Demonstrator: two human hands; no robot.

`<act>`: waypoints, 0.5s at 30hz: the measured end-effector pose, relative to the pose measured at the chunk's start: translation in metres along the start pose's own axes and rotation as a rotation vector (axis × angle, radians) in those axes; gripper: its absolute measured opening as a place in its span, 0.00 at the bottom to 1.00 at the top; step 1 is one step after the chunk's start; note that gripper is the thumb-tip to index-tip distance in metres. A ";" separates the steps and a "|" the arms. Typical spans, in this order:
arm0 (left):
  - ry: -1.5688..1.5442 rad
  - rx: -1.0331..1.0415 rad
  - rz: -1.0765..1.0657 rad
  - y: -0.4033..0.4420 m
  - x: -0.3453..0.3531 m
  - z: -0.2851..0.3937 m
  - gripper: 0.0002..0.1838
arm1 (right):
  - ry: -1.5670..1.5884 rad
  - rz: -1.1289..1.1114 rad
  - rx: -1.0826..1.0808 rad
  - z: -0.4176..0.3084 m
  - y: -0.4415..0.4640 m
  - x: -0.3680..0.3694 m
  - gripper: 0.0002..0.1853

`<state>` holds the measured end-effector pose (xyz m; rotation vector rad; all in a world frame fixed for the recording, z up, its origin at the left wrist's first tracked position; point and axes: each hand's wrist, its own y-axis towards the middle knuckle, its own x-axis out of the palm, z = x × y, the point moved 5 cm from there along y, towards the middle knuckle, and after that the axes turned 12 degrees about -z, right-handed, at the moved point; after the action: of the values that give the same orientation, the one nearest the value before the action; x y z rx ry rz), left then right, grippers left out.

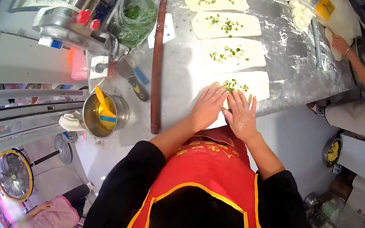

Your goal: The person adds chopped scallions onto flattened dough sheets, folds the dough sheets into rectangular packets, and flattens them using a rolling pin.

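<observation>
Both hands rest on the nearest flat dough sheet [259,82], at its near edge. My left hand [208,105] lies palm down with its fingers stretched out. Beside it, my right hand [242,116] has its fingers spread on the same sheet, the tips close to chopped green onion [234,85]. Beyond lie three more dough sheets [255,54], [250,25], [237,1], each with green onion in the middle. A long dark red rolling pin [156,66] lies left of the sheets.
Left stand a metal pot [89,115] with a yellow brush [101,96], a bag of greens [133,19] and scrapers [138,88]. Dough lumps [300,15] and a thin rod [316,42] lie far right. A co-worker's hand [340,45] touches dough there. A fan [14,175] stands lower left.
</observation>
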<state>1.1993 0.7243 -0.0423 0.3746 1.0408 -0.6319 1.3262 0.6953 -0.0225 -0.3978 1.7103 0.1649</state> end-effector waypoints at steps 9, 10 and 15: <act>0.055 -0.035 0.008 -0.015 0.000 0.005 0.21 | 0.012 0.000 -0.201 0.018 0.024 -0.010 0.25; 0.058 -0.051 0.020 -0.016 0.002 0.007 0.21 | 0.009 -0.001 -0.224 0.022 0.024 -0.007 0.25; 0.105 -0.117 0.070 -0.006 0.008 0.017 0.21 | -0.004 0.031 -0.176 0.057 0.015 -0.016 0.25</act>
<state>1.2099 0.7076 -0.0415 0.3432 1.1540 -0.4905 1.3762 0.7305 -0.0194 -0.5009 1.7045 0.3398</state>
